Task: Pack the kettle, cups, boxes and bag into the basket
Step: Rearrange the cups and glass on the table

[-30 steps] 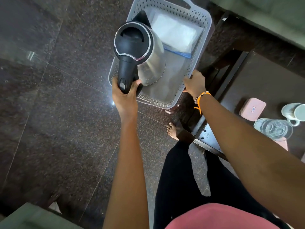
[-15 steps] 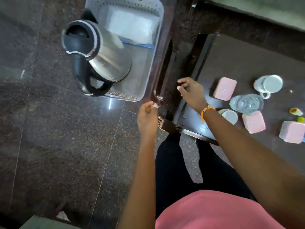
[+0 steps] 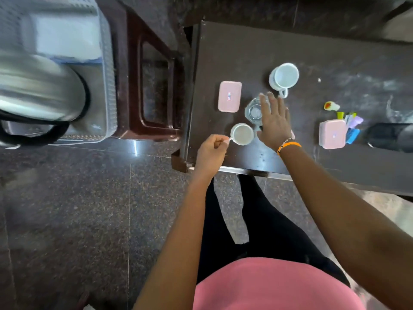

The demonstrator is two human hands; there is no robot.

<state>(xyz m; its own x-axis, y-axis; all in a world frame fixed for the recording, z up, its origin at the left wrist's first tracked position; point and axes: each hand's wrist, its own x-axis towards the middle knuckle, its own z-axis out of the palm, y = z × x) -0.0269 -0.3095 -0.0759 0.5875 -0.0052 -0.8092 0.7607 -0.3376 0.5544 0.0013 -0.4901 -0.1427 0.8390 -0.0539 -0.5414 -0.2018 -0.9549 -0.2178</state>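
Note:
The steel kettle (image 3: 38, 86) with a black handle stands in the grey perforated basket (image 3: 108, 70) at the left, on top of a clear bag with white contents (image 3: 64, 41). On the dark table (image 3: 245, 52), my left hand (image 3: 212, 152) pinches the handle of a small white cup (image 3: 242, 134). My right hand (image 3: 273, 121) is spread open over a clear glass (image 3: 254, 110), fingers apart. A second white cup (image 3: 285, 76) stands behind it. One pink box (image 3: 229, 96) lies left of the glass, another pink box (image 3: 332, 134) at the right.
The basket rests on a dark red stool (image 3: 154, 86) left of the table. A black object (image 3: 391, 136) and small coloured items (image 3: 349, 121) lie at the table's right. The floor is dark polished stone (image 3: 89, 209).
My view has swung right from the basket to the table. My left hand let go of the kettle and has taken the small cup's handle. My right hand moved out over the glass.

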